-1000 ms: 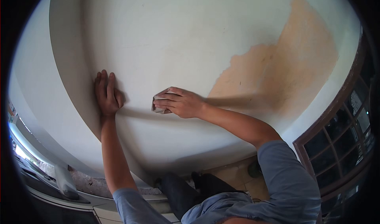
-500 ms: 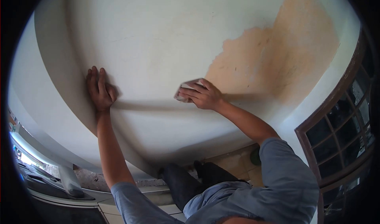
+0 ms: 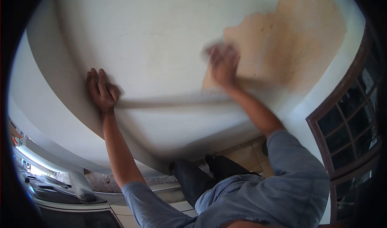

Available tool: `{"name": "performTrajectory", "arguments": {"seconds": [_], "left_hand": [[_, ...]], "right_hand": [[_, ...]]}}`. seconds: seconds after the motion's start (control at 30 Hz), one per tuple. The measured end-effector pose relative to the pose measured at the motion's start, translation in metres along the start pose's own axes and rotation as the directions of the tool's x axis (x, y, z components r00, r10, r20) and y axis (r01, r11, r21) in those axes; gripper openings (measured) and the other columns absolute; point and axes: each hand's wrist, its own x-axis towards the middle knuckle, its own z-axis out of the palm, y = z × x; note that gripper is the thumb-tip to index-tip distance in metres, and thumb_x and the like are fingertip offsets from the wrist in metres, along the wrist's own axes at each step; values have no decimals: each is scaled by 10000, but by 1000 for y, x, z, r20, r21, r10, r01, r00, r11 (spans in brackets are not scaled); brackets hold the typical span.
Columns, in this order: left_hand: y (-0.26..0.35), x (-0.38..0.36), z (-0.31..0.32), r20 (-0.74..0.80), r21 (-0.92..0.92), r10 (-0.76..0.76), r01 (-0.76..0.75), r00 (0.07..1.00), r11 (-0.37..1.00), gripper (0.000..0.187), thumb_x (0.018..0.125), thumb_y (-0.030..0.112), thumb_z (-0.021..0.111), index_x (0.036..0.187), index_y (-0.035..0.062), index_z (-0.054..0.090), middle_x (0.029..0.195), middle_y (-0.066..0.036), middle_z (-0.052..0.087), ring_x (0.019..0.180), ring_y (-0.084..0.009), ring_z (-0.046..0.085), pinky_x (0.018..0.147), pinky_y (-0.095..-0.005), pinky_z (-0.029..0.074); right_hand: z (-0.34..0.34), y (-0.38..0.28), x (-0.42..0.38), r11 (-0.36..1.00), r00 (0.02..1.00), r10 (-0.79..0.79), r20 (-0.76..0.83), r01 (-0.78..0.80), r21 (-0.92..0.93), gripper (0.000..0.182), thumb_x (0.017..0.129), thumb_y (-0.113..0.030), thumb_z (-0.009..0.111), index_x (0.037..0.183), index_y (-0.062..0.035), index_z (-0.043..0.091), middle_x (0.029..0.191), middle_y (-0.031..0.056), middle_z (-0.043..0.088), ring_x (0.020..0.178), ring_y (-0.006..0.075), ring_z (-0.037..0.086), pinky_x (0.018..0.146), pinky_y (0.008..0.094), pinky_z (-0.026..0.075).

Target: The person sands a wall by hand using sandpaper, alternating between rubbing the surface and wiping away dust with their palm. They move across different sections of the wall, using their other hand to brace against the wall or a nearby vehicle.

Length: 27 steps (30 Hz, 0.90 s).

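My left hand (image 3: 100,91) is braced against the white wall (image 3: 153,62) near its left corner, fingers stretched upward and holding nothing. Smeared by motion, my right hand (image 3: 225,64) is at the left edge of the bare orange-tan patch (image 3: 298,42) on the same wall. Under its fingers is a flat, greyish piece that looks like folded sandpaper (image 3: 210,50); only a blurred bit shows now, though its outline was clearer half a second ago. White paint meets the patch along a ragged edge.
A brown-framed window with panes (image 3: 338,125) stands on the right. At the lower left, beyond a curved white wall edge (image 3: 52,87), part of a vehicle (image 3: 60,191) shows. Tiled floor (image 3: 244,153) lies by my feet, with a dark green round object (image 3: 264,148) near my right sleeve.
My right hand has swept up and to the right with the sandpaper, from white paint to the patch's edge. My left hand stays braced on the wall. The view has shifted slightly.
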Motion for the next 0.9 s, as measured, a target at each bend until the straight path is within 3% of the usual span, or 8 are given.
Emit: {"name": "performTrajectory", "arguments": {"seconds": [0.07,0.23,0.3,0.37,0.47,0.67,0.83,0.9], "left_hand": [[0,-1,0,-4,13,1,-1,1000,1000,521,795,49,423,1298,2,549,1346,-261,488,1220,-469,481,1030,-546,403],[-2,2,0,6,15,15,-15,1000,1000,544,777,39,414,1302,-16,544,1323,-278,500,1220,-465,484,1036,-542,400],[2,5,-2,11,6,15,-15,1000,1000,544,771,27,405,1294,-24,546,1314,-277,509,1218,-464,487,1032,-543,407],[-2,4,0,-7,30,37,-37,999,999,540,770,19,402,1288,-22,550,1310,-275,514,1212,-464,492,1027,-538,416],[0,6,1,-20,34,39,-38,999,999,531,776,24,411,1285,-17,554,1308,-269,515,1207,-459,497,1025,-531,421],[4,-1,-1,-20,27,-1,1,1000,1000,528,792,53,428,1303,-7,546,1310,-265,512,1218,-449,491,1033,-527,414],[-2,0,-1,12,35,1,-1,1000,999,495,818,85,422,1282,-13,564,1316,-273,504,1227,-446,485,1035,-519,415],[0,5,-3,19,29,6,-6,1000,1000,498,820,79,414,1287,-15,558,1314,-268,506,1226,-447,486,1030,-515,421]], "right_hand": [[8,-40,-103,816,864,-503,-15,480,322,356,856,-177,579,1198,-238,656,1251,-77,628,1050,105,601,949,408,419],[6,6,-72,756,869,-494,-40,451,474,361,811,-197,621,1164,-253,666,1186,-61,663,974,119,631,847,389,462],[-21,62,14,880,888,-437,-145,455,133,362,843,-135,609,1197,-198,653,1238,7,633,1079,262,590,899,485,434],[-21,106,82,936,945,7,-326,108,334,347,971,-216,461,1270,-109,600,1348,82,559,1284,366,441,1086,547,239],[-16,108,103,941,903,191,-386,-56,335,378,981,-232,427,1294,-86,579,1396,106,517,1355,370,368,1124,550,174],[29,-27,-208,922,890,-156,427,-25,387,298,914,-326,574,1183,-227,655,1234,-9,615,1225,271,488,1015,587,309],[15,5,-155,848,932,-359,48,304,434,294,849,-293,665,1141,-269,691,1157,-91,655,1034,178,612,896,472,434],[1,44,-72,901,905,-423,39,416,124,324,913,-294,593,1219,-209,654,1281,-40,618,1125,239,594,943,515,428]]}}
